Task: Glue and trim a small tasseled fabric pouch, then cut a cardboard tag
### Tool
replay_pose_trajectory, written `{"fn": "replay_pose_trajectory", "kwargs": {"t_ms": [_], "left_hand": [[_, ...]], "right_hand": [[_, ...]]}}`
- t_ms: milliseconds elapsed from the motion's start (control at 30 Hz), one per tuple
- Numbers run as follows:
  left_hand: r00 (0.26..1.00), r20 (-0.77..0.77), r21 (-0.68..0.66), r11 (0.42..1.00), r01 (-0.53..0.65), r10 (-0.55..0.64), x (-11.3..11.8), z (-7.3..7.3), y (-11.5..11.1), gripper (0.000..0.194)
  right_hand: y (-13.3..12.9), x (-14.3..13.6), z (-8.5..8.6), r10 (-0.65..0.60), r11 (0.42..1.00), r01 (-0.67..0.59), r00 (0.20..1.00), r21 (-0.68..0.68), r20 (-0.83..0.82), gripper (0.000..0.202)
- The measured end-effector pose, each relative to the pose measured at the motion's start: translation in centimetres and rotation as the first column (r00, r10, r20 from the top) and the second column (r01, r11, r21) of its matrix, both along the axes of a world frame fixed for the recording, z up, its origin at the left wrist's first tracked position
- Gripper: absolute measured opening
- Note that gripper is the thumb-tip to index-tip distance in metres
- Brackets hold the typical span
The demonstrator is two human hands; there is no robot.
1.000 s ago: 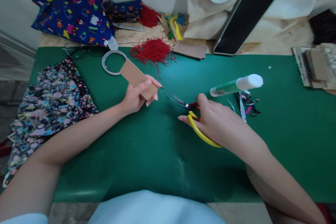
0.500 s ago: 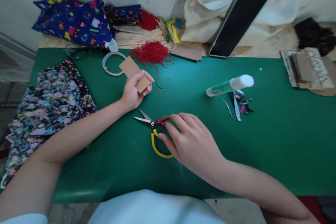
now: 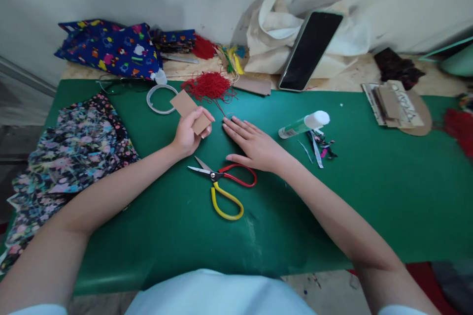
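A small tan card (image 3: 184,104) is gripped between the thumb and fingers of my left hand (image 3: 189,134), a little above the green mat. My right hand (image 3: 254,145) lies palm down with its fingers stretched out, its fingertips by some loose red thread ends. Beyond it sits a tangled heap of red thread (image 3: 210,85). Scissors (image 3: 213,175) with one red and one yellow handle lie with blades parted, just below my right thumb. A clear roll of tape (image 3: 162,98) is left of the card.
Floral fabric (image 3: 84,147) covers the mat's left side. A glue stick (image 3: 305,124) lies by fabric scraps (image 3: 321,148). A phone (image 3: 310,51) leans on a cream bag (image 3: 271,29) at the back. Cardboard pieces (image 3: 397,106) are at the right.
My right hand has left the scissors and moved forward, flat towards the red thread. My left hand still holds the card. The view has shifted to show more of the right side.
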State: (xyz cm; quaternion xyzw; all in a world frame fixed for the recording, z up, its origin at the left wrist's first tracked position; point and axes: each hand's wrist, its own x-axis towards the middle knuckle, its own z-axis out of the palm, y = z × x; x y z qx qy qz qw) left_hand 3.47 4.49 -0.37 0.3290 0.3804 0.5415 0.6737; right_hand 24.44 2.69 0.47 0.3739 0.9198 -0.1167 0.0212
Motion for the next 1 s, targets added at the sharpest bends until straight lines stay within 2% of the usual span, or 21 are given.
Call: {"fn": "replay_pose_trajectory", "kwargs": {"t_ms": [267,367,467,567,700,767,833,933,1000], "left_hand": [[0.999,-0.044,0.032,0.999,0.01,-0.009,0.0,-0.1,-0.1,0.032],[0.999,-0.038,0.061,0.998,0.014,-0.012,0.0,-0.2,-0.2,0.03],[0.999,-0.032,0.072,0.997,-0.002,0.004,0.0,-0.1,-0.3,0.029],[0.999,-0.034,0.073,0.997,-0.011,0.014,0.0,-0.1,-0.3,0.031],[0.999,-0.035,0.074,0.997,0.002,0.001,0.1,-0.1,-0.4,0.033],[0.999,-0.036,0.075,0.997,0.001,0.002,0.1,-0.2,-0.4,0.033],[0.999,-0.039,0.072,0.997,-0.003,0.006,0.0,-0.2,-0.4,0.034],[0.998,-0.058,0.059,0.998,-0.008,0.011,0.0,-0.2,-0.5,0.035],[0.997,-0.071,0.058,0.998,-0.004,0.008,0.0,-0.1,-0.6,0.035]], "right_hand": [[-1.5,1.2,-0.5,-0.14,0.99,0.14,0.99,0.028,0.021,0.088],[-2.8,2.2,-0.4,-0.185,0.983,0.185,0.983,0.009,0.022,0.084],[-5.0,4.3,-0.2,-0.223,0.975,0.223,0.974,-0.017,0.025,0.08],[-7.7,7.1,-0.1,-0.297,0.954,0.3,0.95,-0.019,0.099,0.079],[-10.4,9.8,0.7,-0.426,0.904,0.425,0.885,0.046,0.187,0.082],[-10.7,9.4,1.6,-0.471,0.88,0.453,0.868,0.14,0.154,0.075],[-10.2,7.8,2.7,-0.478,0.864,0.452,0.875,0.223,0.076,0.063],[-7.6,3.7,3.6,-0.358,0.915,0.361,0.932,0.179,-0.05,0.054],[-5.1,0.6,3.3,-0.26,0.959,0.268,0.962,0.098,-0.08,0.057]]}}
